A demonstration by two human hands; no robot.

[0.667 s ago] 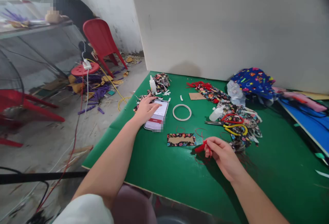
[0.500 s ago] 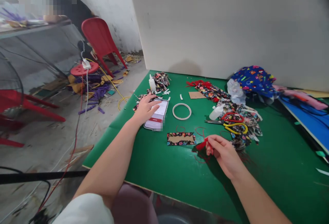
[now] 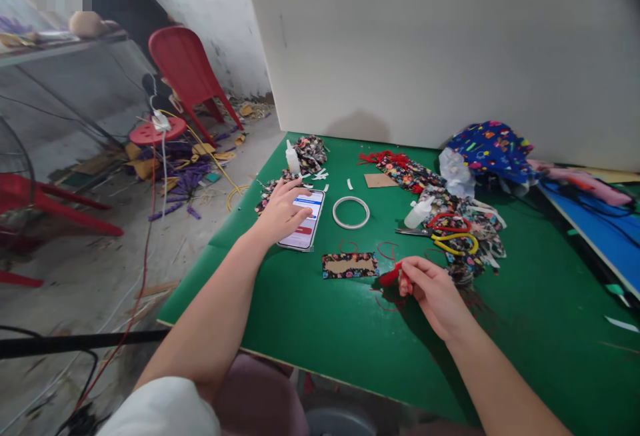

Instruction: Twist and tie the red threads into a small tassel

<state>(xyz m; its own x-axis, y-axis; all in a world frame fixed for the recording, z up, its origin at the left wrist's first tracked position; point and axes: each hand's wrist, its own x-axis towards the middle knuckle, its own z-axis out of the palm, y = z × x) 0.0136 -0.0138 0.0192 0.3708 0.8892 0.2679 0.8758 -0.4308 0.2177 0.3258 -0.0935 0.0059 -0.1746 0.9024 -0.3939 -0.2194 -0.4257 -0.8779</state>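
My left hand (image 3: 281, 213) rests on a phone (image 3: 304, 221) that lies flat on the green table (image 3: 320, 316); a finger touches its lit screen. My right hand (image 3: 434, 293) pinches a small red tassel of thread (image 3: 391, 276) just above the tabletop. A floral fabric strip with a cardboard middle (image 3: 350, 265) lies between my two hands. Thin red thread loops (image 3: 386, 251) lie beside it.
A tape ring (image 3: 351, 212), two small glue bottles (image 3: 291, 158) (image 3: 418, 213), red and yellow scissors (image 3: 447, 235) and heaps of floral fabric (image 3: 465, 223) lie farther back. A white board stands behind. Red chairs (image 3: 187, 73), cables and scraps are on the floor to the left.
The phone screen has switched to a different page with a blue band under my left finger. My right hand keeps the tassel in about the same spot. The view has shifted slightly.
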